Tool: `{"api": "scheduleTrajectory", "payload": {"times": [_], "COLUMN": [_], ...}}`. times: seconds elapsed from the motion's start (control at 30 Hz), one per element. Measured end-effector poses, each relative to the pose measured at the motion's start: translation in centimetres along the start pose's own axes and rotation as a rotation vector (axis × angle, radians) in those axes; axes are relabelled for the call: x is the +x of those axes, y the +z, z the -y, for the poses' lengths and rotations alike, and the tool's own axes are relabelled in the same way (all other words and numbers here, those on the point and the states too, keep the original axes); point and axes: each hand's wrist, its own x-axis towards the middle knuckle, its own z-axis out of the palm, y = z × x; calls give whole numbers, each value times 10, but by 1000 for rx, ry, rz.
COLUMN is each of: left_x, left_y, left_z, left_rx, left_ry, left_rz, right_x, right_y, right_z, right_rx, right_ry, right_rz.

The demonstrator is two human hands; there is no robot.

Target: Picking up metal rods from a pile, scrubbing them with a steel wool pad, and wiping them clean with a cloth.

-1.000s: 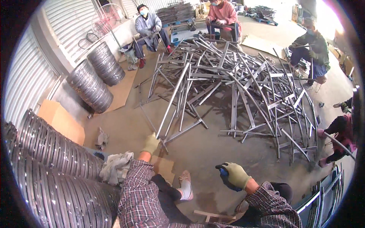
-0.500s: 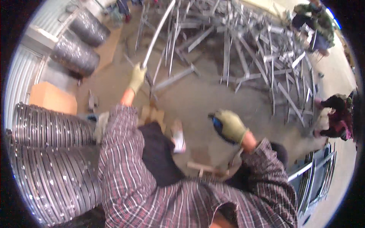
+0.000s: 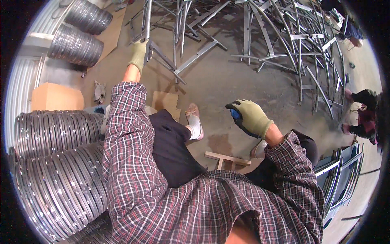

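My left hand (image 3: 139, 55), in a pale yellow work glove, reaches far forward with its fingers closed on the near end of a grey metal tube (image 3: 148, 20). The tube runs away from me past the upper edge of the picture. Beside this hand lie angled metal frame pieces (image 3: 191, 59) on the floor. My right hand (image 3: 252, 117), in the same kind of glove with a dark palm, hangs over the floor on the right. Its fingers curl round a small blue object (image 3: 235, 114), mostly hidden, whose kind I cannot make out.
Tangled metal frames (image 3: 280, 36) fill the floor ahead. Ribbed stacks of dark metal rings (image 3: 61, 179) stand at my left, near a cardboard box (image 3: 57, 97). Between my feet is a small wooden piece (image 3: 227, 158). Another person (image 3: 365, 110) is at the right edge.
My left hand has gone farther forward and left, and the tube now points more straight ahead. My right hand has risen slightly in view. The whole view has shifted too.
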Motion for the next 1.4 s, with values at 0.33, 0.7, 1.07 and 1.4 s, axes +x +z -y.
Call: {"api": "scheduleTrajectory", "payload": {"times": [0.33,0.7,1.07,1.4], "left_x": [-3,-31,-47,-53], "left_y": [5,38,58,57], "left_z": [39,69,56,47], "left_rx": [-291,-473,-513,-498], "left_ry": [-124,-159,-219,-179], "left_rz": [109,-46,50,15], "right_x": [10,34,187,243], "right_y": [7,62,270,306], "right_z": [0,-42,-125,-145], "right_rx": [-3,96,287,266], "right_ry": [-1,32,565,652], "right_rz": [15,-1,-320,-79]}}
